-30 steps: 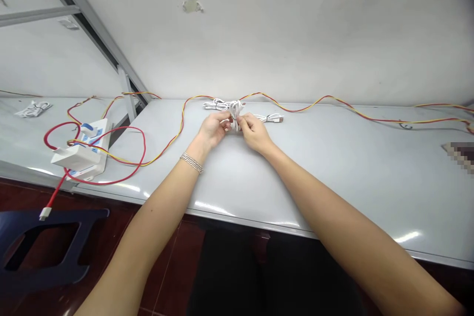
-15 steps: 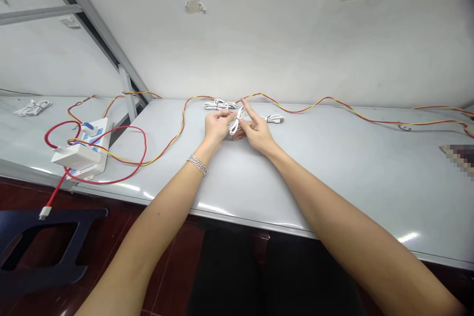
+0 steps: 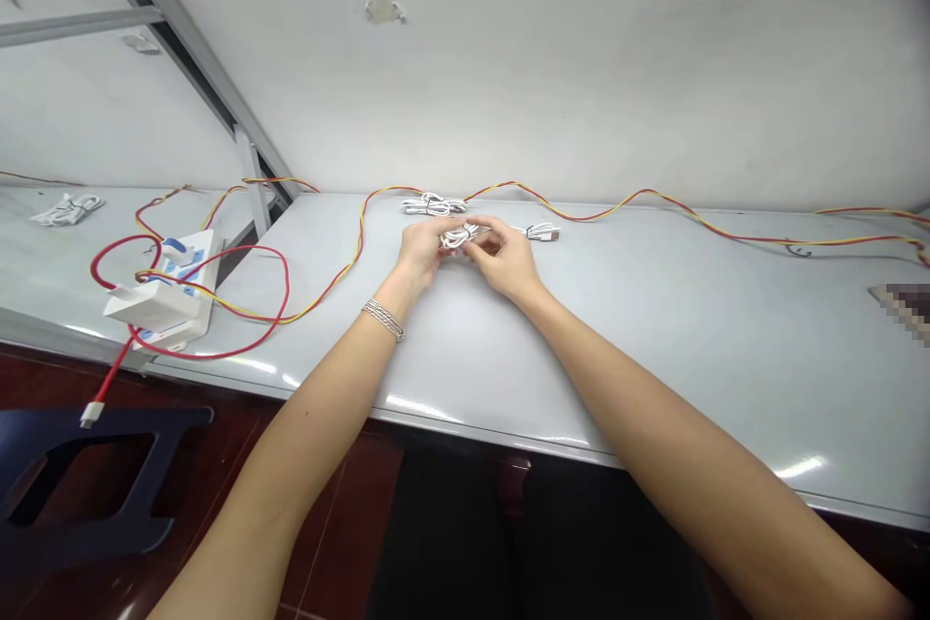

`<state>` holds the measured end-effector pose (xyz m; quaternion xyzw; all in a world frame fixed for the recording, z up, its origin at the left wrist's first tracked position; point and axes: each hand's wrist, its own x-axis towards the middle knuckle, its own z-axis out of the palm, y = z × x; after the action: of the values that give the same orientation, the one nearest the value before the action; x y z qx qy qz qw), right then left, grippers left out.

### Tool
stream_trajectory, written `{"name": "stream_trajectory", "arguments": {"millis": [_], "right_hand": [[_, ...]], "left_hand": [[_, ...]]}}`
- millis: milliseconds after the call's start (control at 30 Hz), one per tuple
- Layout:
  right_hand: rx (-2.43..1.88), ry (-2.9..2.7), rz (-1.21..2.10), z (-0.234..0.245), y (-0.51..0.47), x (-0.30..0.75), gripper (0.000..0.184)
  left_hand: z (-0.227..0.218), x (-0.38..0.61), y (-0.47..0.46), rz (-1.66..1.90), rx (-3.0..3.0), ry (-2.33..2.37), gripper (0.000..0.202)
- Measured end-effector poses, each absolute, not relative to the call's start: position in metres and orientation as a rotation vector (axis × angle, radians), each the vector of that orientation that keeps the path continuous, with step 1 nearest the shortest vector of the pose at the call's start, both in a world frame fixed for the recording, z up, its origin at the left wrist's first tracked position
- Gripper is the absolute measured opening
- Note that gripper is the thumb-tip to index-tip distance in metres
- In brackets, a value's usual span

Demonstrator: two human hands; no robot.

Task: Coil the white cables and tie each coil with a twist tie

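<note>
My left hand (image 3: 421,247) and my right hand (image 3: 505,257) meet above the grey table top (image 3: 654,329), both pinching a small coil of white cable (image 3: 459,235). Its middle is partly hidden by my fingers. Just beyond my hands lies a second white cable coil (image 3: 434,205). To the right of my right hand lies a third white cable (image 3: 542,232) with its plug showing. A silver chain bracelet (image 3: 383,319) circles my left wrist.
A red-and-yellow twisted wire (image 3: 552,203) snakes along the table's back edge. At left stand a white power strip (image 3: 181,295), a white adapter (image 3: 149,305) and a red cable (image 3: 218,252). A dark stool (image 3: 87,475) stands on the floor below.
The white coil has turned from upright to nearly flat and sits lower between my hands. My right fingers have closed in from their spread position.
</note>
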<state>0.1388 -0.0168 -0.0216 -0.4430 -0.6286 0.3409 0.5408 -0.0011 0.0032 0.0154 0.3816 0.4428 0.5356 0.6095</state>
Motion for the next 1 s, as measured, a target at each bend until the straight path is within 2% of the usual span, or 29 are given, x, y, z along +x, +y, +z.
{"name": "stream_trajectory", "arguments": {"millis": [233,467,633,800,867,967,1000], "right_hand": [[-1.043,-1.504,0.778,-0.022,-0.017,0.139,0.029],[-0.989,-1.563,0.782,-0.027,-0.013,0.14,0.028],[-0.948,-1.549,0.924,-0.029,-0.007,0.14,0.041],[-1.008,-1.481,0.881,-0.028,-0.005,0.143,0.054],[-1.008,-1.429,0.981,-0.025,-0.006,0.144,0.056],[-0.987,-1.27,1.228,-0.018,-0.011,0.145,0.046],[-0.989,-1.204,1.278,-0.016,-0.012,0.145,0.051]], "left_hand": [[0.013,-0.008,0.008,1.162,0.9,0.86,0.011],[0.018,-0.01,0.005,1.132,0.931,0.864,0.006],[0.019,-0.009,0.003,1.131,1.057,0.886,0.008],[0.016,-0.006,0.003,1.203,1.201,0.964,0.01],[0.015,-0.006,0.003,1.229,1.266,0.964,0.011],[0.014,-0.007,0.002,1.26,1.39,0.976,0.012],[0.015,-0.007,0.002,1.265,1.44,0.982,0.011]]}}
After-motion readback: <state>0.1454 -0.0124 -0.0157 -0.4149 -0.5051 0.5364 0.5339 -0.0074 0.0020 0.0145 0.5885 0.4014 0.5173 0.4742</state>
